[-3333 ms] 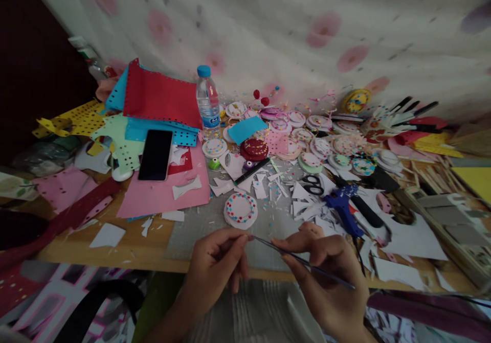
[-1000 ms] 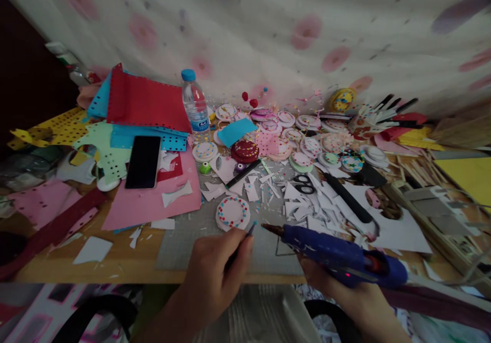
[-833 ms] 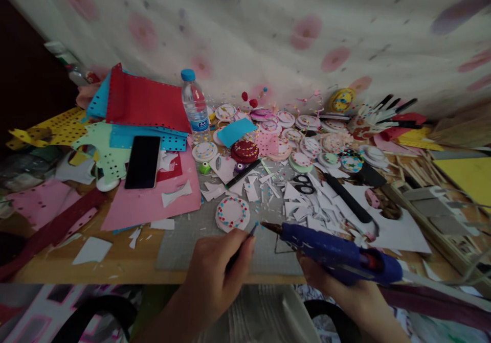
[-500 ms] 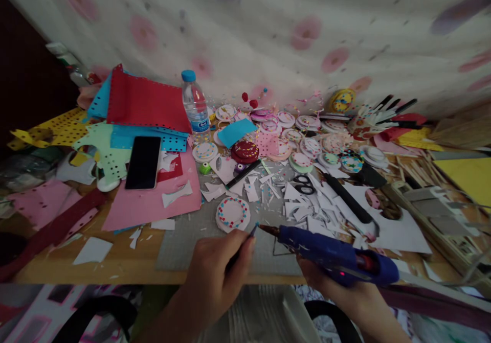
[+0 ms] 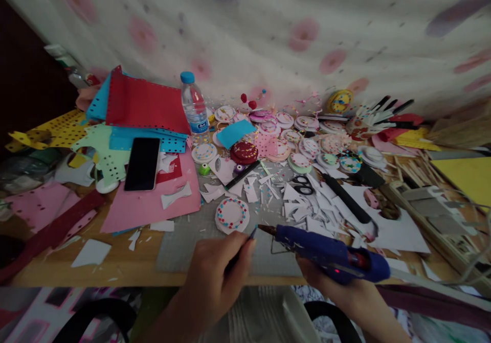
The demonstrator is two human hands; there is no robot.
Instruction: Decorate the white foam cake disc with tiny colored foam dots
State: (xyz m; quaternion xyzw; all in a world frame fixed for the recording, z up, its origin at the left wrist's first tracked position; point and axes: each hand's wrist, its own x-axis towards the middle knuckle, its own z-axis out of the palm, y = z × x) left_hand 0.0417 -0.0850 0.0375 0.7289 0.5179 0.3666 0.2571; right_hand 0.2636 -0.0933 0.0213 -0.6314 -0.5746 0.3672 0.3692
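Note:
My left hand (image 5: 222, 266) is closed around slim dark tweezers (image 5: 252, 234), mostly hidden in the fingers, with a tiny blue piece (image 5: 256, 226) at their tip. My right hand (image 5: 337, 292) grips a blue hot glue gun (image 5: 318, 248) from below, and a small red light shows on its side. The gun's nozzle points left, right beside the blue piece; whether they touch I cannot tell. Just beyond my left hand, a round white disc (image 5: 232, 215) lies on the grey cutting mat (image 5: 180, 251), ringed with small red and blue stars.
White paper scraps (image 5: 297, 210), scissors (image 5: 303, 184) and a black-handled tool (image 5: 347, 197) lie to the right. Decorated discs crowd the back, near a water bottle (image 5: 195, 108). A phone (image 5: 142, 164) rests on pink sheet (image 5: 115, 215) at left. A power strip (image 5: 433, 230) sits far right.
The glue gun has shifted slightly left, its nozzle closer to the blue piece. My left hand stays nearly still, and the view has moved a little.

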